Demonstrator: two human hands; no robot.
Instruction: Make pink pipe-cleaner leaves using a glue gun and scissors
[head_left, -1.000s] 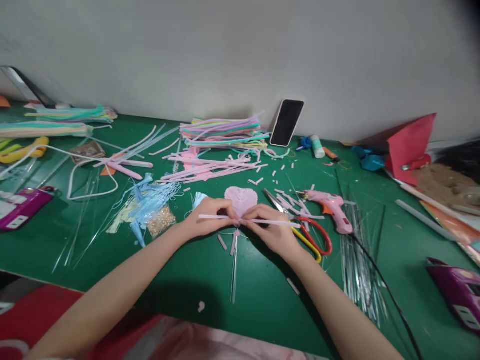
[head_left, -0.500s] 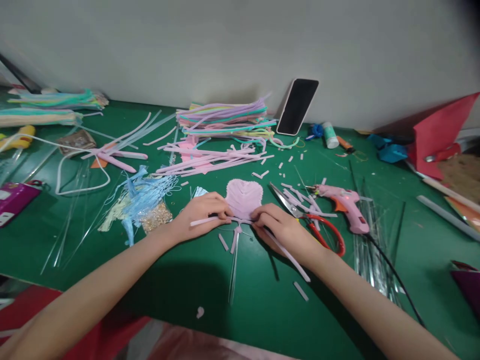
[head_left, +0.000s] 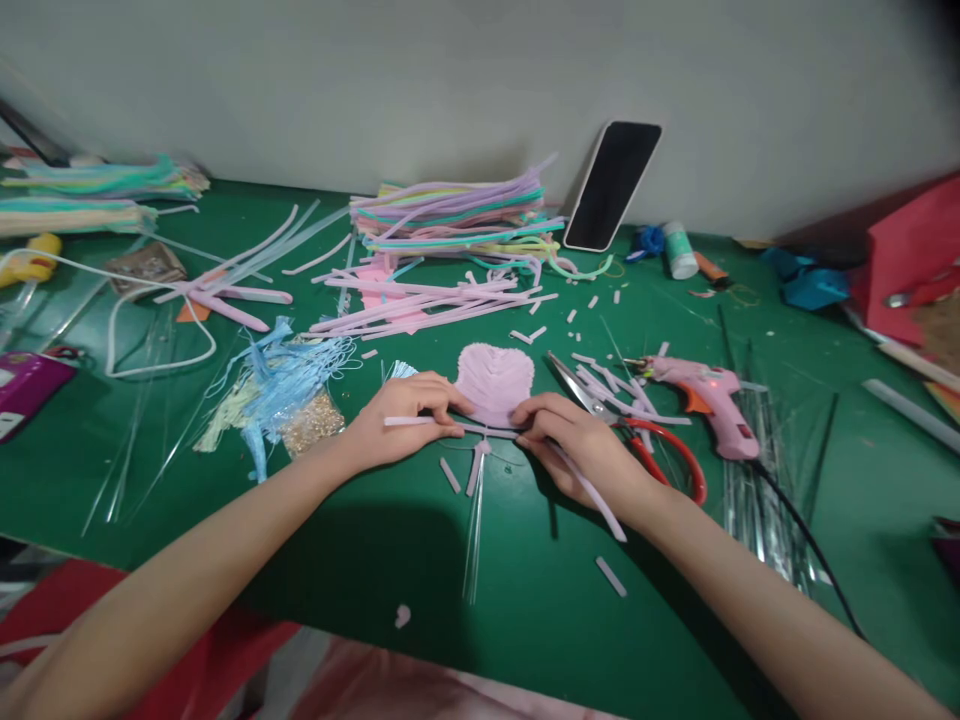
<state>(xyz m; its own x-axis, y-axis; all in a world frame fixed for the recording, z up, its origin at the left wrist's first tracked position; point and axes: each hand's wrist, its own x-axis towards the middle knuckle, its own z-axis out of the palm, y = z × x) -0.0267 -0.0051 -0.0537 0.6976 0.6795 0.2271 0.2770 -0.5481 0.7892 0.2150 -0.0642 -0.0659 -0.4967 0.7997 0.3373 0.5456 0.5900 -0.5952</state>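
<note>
A pale pink pipe cleaner (head_left: 491,432) runs crosswise between my two hands, below a fuzzy pink leaf-shaped piece (head_left: 495,385). My left hand (head_left: 409,415) pinches the strip near its left part, and its end sticks out past my thumb. On the other side, my right hand (head_left: 574,445) closes on the strip too, with a long end slanting down towards my wrist. Both hands are at the lower edge of the leaf-shaped piece. Just below the strip lies a small pink bud-like piece (head_left: 481,452) with clear thin stems (head_left: 472,550). My fingers hide the exact grip points.
Red-handled scissors (head_left: 592,395) and a pink glue gun (head_left: 709,390) lie on the right beside clear strips. Behind are loose pink pipe cleaners (head_left: 435,305), a colourful bundle (head_left: 457,215) and a leaning phone (head_left: 613,185). Blue tassels (head_left: 296,375) and a bag of gold beads (head_left: 315,430) lie left.
The strip between my hands now looks straighter, and my fingers have shifted slightly along it. The whole view has moved a little.
</note>
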